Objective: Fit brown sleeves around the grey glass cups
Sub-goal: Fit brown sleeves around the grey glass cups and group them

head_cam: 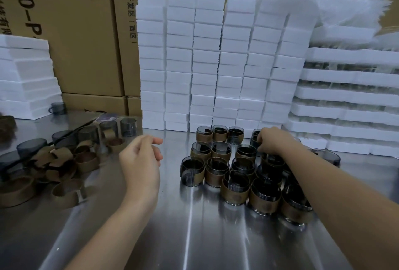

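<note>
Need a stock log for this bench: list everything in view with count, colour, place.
sleeved cups: over a dozen, grey glass in brown sleeves, table right of centre
held cup: one, grey, cluster's back right
bare cups: several, grey, table left rear
loose sleeves: a pile, brown, table left
foam blocks: many stacks, white, behind the cups
cardboard boxes: several, brown, background
plastic bags: heap, clear, upper right
table: one, steel, underneath
left hand: one, loosely curled, empty, above table
right hand: one, fingers curled on held cup
</note>
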Demonstrator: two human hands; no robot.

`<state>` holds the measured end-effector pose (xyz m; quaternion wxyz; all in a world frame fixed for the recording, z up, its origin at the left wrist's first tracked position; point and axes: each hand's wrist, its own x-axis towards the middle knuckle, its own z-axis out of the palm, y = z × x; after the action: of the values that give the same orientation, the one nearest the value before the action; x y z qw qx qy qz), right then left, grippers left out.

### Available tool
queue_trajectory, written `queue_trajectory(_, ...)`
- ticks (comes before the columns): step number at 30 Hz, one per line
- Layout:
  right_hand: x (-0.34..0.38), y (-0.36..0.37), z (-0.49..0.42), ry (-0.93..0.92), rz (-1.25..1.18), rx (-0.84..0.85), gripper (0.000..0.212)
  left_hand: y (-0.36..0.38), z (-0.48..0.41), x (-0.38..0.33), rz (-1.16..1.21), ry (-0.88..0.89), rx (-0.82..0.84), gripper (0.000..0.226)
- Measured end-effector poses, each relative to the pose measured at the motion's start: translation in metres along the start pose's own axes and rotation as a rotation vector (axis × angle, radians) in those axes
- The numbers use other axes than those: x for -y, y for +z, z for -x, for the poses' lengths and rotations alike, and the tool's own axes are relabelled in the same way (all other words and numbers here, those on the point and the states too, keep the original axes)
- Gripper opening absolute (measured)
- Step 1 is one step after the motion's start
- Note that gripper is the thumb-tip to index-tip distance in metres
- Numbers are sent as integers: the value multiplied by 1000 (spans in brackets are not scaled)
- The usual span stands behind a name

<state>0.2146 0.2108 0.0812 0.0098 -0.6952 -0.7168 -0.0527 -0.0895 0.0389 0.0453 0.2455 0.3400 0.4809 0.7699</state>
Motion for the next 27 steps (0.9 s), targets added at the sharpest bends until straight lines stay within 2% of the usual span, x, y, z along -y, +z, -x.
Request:
queue_trajectory(4,2,-2,2,23,11,-147,16,5,10,3,-5,-33,59,32)
queue_trajectory(8,13,-29,42,-35,-136,-425,12,13,22,3,-62,-109,220,33)
queue_trajectory(11,33,-38,101,-153,-175,-664,13,22,38,-4,16,-375,448,28)
queue_trajectory(13,49,-36,143,-260,-167,-802,9,29,50,-8,36,-559,609,44)
queue_trajectory(15,66,-31,180,-348,-165,-868,5,34,58,-13,99,-678,729,65)
queue_trajectory(17,79,-26,204,-378,-120,-896,8,36,64,-18,221,-771,751,76)
queue_trajectory(21,85,-18,224,-415,-82,-935,33,37,71,-27,365,-863,720,82)
queue_trajectory(27,74,-5,224,-508,-213,-1037,39,33,78,-36,532,-918,731,80)
